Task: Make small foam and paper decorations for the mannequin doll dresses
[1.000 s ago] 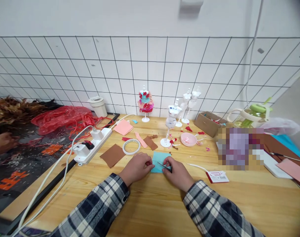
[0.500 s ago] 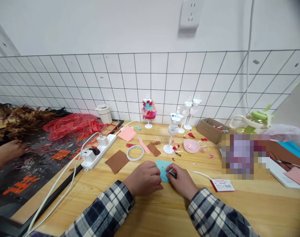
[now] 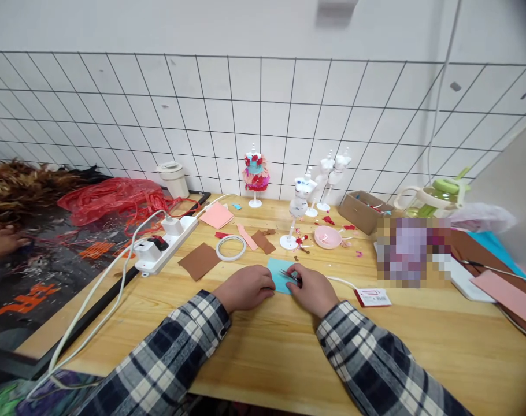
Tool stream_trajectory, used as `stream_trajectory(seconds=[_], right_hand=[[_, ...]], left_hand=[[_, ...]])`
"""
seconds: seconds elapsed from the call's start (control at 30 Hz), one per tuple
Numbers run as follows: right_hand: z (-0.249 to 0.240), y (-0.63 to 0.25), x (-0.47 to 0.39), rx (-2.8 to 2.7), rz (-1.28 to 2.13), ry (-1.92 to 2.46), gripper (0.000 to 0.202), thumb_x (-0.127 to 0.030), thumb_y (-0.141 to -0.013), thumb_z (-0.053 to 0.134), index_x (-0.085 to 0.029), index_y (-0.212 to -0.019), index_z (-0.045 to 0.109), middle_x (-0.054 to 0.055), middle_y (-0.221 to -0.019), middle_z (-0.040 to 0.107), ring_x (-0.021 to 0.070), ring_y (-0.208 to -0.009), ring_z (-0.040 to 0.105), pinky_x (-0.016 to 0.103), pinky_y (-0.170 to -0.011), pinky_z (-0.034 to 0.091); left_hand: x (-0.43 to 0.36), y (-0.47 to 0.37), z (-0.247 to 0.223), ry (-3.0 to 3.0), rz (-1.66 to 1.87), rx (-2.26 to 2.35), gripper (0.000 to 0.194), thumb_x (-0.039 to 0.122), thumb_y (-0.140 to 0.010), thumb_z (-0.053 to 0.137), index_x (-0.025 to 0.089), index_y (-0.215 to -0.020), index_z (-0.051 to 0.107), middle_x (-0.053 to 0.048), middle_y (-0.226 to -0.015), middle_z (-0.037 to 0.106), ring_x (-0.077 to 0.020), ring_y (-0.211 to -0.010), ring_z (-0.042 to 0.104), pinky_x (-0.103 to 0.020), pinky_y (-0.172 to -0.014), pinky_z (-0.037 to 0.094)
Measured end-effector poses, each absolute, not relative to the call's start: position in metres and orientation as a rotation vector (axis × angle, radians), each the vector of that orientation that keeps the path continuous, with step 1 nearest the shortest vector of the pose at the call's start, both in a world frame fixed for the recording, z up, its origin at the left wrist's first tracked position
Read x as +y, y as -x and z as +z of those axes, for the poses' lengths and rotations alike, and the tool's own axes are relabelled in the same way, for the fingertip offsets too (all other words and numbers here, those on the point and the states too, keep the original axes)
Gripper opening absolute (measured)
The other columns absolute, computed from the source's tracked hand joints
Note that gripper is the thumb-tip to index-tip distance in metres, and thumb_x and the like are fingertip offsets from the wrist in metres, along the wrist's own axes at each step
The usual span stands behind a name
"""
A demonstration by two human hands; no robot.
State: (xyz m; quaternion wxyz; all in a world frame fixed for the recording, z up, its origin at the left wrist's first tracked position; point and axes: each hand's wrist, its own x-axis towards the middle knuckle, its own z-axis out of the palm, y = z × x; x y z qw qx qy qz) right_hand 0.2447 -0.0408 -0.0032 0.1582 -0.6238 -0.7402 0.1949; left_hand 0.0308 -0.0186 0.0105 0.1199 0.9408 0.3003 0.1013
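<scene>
A light blue sheet (image 3: 279,267) of paper or thin felt lies on the wooden table in front of me. Closed at its left edge, my left hand (image 3: 248,287) has its fingertips on the sheet; the exact grip is partly hidden. My right hand (image 3: 311,287) is closed around small dark-handled scissors (image 3: 285,274), whose thin metal tips point left over the sheet. Beyond my hands stands a white mini dress form (image 3: 298,205) with small blue marks at its top. Beside its base is a pink dish (image 3: 328,237) with scraps.
A roll of tape (image 3: 230,248), a brown sheet (image 3: 199,261) and pink sheets (image 3: 217,215) lie left. Also left are a power strip (image 3: 167,248) with cords and another person's hand (image 3: 3,240). A cardboard box (image 3: 362,211), a label tag (image 3: 373,297) and a decorated dress form (image 3: 256,178) stand around.
The view has tilted down and shifted slightly. My left hand has lowered onto the blue sheet's edge. The scissors' tips now appear spread apart over the sheet.
</scene>
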Motion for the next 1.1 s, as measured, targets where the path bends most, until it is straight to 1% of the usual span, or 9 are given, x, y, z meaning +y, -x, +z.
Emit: stream_trajectory(seconds=[0.13,0.2,0.33,0.47,0.6,0.67,0.73,0.87,1.1], right_hand=[[0.007,-0.254,-0.040,-2.085,0.492,1.806,0.046,-0.029,-0.073,0.068,-0.026,-0.118,0.056,0.004,-0.105,0.068,0.0204,-0.087,0.062,0.028,-0.071,0.040],[0.012,-0.256,-0.041,-2.025,0.431,1.819,0.052,-0.028,-0.076,0.065,-0.027,-0.126,0.052,0.004,-0.111,0.067,0.0216,-0.091,0.063,0.030,-0.075,0.042],[0.015,-0.252,-0.046,-2.079,0.430,1.606,0.031,-0.034,-0.085,0.057,-0.027,-0.114,0.064,0.004,-0.103,0.067,0.0186,-0.089,0.062,0.028,-0.079,0.044],[0.006,-0.243,-0.049,-2.197,0.533,1.472,0.032,-0.042,-0.074,0.069,-0.026,-0.102,0.069,0.003,-0.100,0.064,0.0178,-0.088,0.061,0.027,-0.077,0.044],[-0.002,-0.244,-0.046,-2.257,0.508,1.519,0.014,-0.028,-0.080,0.061,-0.025,-0.092,0.068,0.003,-0.091,0.066,0.0171,-0.085,0.060,0.026,-0.073,0.041],[-0.004,-0.247,-0.044,-2.255,0.551,1.537,0.012,-0.024,-0.081,0.056,-0.024,-0.085,0.068,0.001,-0.085,0.067,0.0158,-0.080,0.060,0.025,-0.070,0.039],[-0.006,-0.249,-0.041,-2.225,0.630,1.548,0.013,-0.024,-0.081,0.054,-0.024,-0.083,0.067,0.000,-0.080,0.068,0.0147,-0.074,0.059,0.024,-0.067,0.038],[-0.008,-0.250,-0.039,-2.175,0.714,1.564,0.012,-0.025,-0.080,0.054,-0.023,-0.084,0.066,-0.001,-0.078,0.067,0.0139,-0.070,0.057,0.024,-0.064,0.036],[-0.002,-0.245,-0.041,-2.220,0.570,1.600,0.012,-0.028,-0.084,0.051,-0.022,-0.086,0.062,0.000,-0.081,0.067,0.0144,-0.072,0.056,0.024,-0.063,0.033]], left_hand=[[-0.019,-0.034,0.008,-2.737,0.327,0.950,0.022,0.028,-0.090,0.049,0.019,-0.087,0.069,-0.005,-0.088,0.066,-0.0172,-0.083,0.060,-0.028,-0.073,0.043],[-0.019,-0.034,0.008,-2.752,0.318,0.960,0.023,0.027,-0.091,0.048,0.020,-0.087,0.069,-0.004,-0.087,0.066,-0.0172,-0.081,0.060,-0.028,-0.072,0.043],[-0.018,-0.034,0.006,-2.747,0.345,0.946,0.022,0.026,-0.092,0.046,0.019,-0.087,0.067,-0.004,-0.088,0.066,-0.0172,-0.083,0.059,-0.028,-0.074,0.043],[-0.016,-0.033,0.003,-2.679,0.426,0.952,0.018,0.025,-0.090,0.049,0.019,-0.089,0.065,-0.005,-0.092,0.066,-0.0175,-0.089,0.059,-0.028,-0.079,0.043],[-0.018,-0.032,0.003,-2.550,0.493,1.043,0.015,0.030,-0.087,0.054,0.020,-0.090,0.065,-0.003,-0.087,0.067,-0.0172,-0.084,0.059,-0.029,-0.076,0.044],[-0.018,-0.032,0.003,-2.489,0.528,1.066,0.023,0.036,-0.080,0.064,0.020,-0.096,0.064,-0.003,-0.091,0.067,-0.0181,-0.085,0.059,-0.029,-0.076,0.045],[-0.018,-0.033,0.004,-2.443,0.546,1.088,0.030,0.036,-0.073,0.070,0.021,-0.099,0.064,-0.003,-0.094,0.067,-0.0191,-0.087,0.059,-0.030,-0.078,0.045],[-0.017,-0.034,0.003,-2.325,0.530,1.139,0.017,0.024,-0.080,0.059,0.022,-0.096,0.064,-0.002,-0.089,0.068,-0.0173,-0.084,0.060,-0.028,-0.076,0.045],[-0.014,-0.034,0.001,-2.267,0.547,1.144,0.021,0.021,-0.078,0.057,0.024,-0.099,0.063,0.000,-0.085,0.068,-0.0172,-0.082,0.061,-0.029,-0.078,0.044]])
